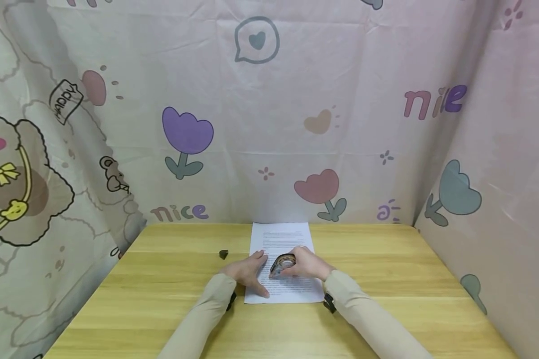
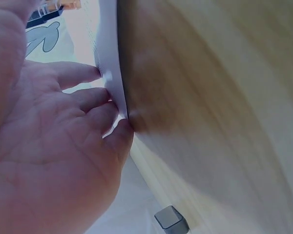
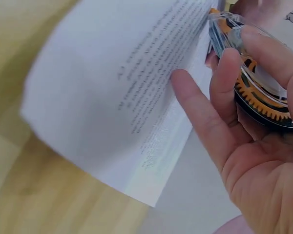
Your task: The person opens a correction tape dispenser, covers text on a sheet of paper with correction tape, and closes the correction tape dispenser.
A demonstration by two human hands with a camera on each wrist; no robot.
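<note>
A printed sheet of paper [image 1: 284, 297] lies on the wooden table. My left hand [image 1: 248, 272] rests on its left part, fingers spread; in the left wrist view the fingertips [image 2: 122, 131] touch the sheet near its edge. With my right hand [image 1: 308, 263] I grip a correction tape dispenser [image 1: 275, 269], its tip down at the printed lines. Orange gear wheels [image 3: 263, 105] show through its clear case in the right wrist view. There, one finger [image 3: 198, 100] reaches out against the paper.
A small dark cap-like piece [image 1: 223, 254] sits on the table [image 1: 170, 279], left of the sheet; the left wrist view shows it too. Behind the table hangs a patterned curtain [image 1: 251, 114], with more fabric at both sides.
</note>
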